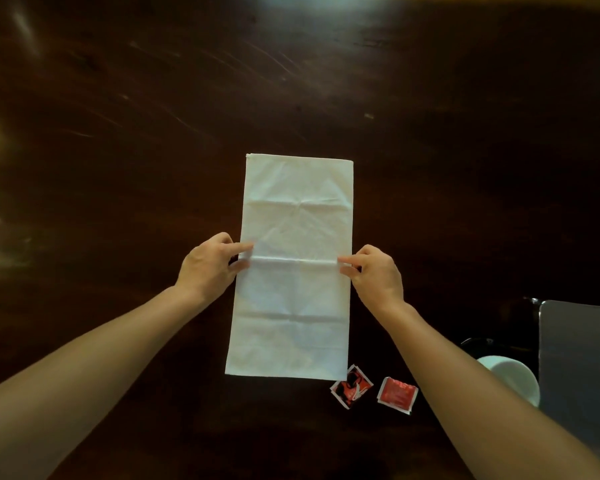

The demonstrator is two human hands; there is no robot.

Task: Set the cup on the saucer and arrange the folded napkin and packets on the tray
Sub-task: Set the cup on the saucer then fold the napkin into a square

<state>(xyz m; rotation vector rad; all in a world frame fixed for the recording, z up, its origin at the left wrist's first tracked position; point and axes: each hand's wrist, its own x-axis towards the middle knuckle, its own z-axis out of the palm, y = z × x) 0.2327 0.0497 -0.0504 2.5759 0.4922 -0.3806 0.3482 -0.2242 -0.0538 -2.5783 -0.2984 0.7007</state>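
- White paper napkin lies between both hands, long axis running away from the fingers' line.
- Left hand and right hand each pinch its middle crease (opposite edges, equally near).

The napkin lies lengthwise at the middle of the desk, long axis running 12 to 6. The left hand sits at its 9 o'clock edge, the right hand at 3. Two packets lie side by side at the napkin's 5 o'clock corner, the nearer one touching it. The cup lies further toward 4, with the tray just beyond at 3.
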